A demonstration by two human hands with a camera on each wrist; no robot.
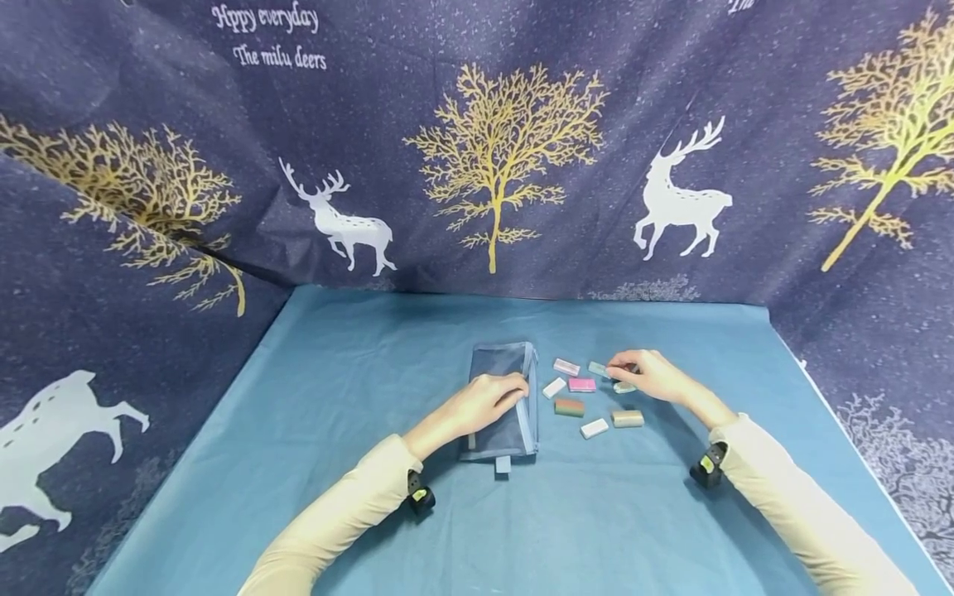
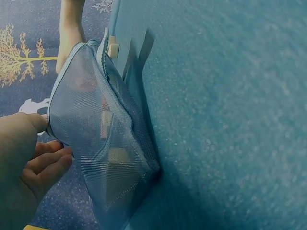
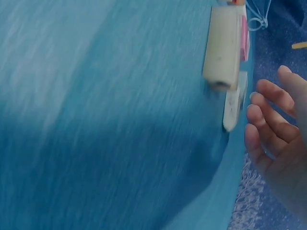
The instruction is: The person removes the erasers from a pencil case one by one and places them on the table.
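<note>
A blue mesh zip pouch [image 1: 495, 443] lies left of several small eraser-like blocks. My left hand [image 1: 480, 403] grips its opening side; the left wrist view shows the thumb and fingers at the edge of the raised mesh [image 2: 76, 110]. Pale shapes show through the mesh; whether they lie inside or beyond, I cannot tell. At the far right of the blocks, my right hand [image 1: 650, 374] hovers with loosely bent fingers by a teal block [image 1: 597, 369] and a pale green block [image 1: 624, 387]. In the right wrist view nothing shows between the fingers [image 3: 268, 124].
Between the hands lie a magenta block [image 1: 582, 385], a pink-and-white one [image 1: 566, 367], two white ones [image 1: 594, 428], a green-and-brown one [image 1: 569, 407] and a tan one [image 1: 628, 419]. A dark patterned cloth [image 1: 447, 248] rises behind the blue tabletop [image 1: 358, 364].
</note>
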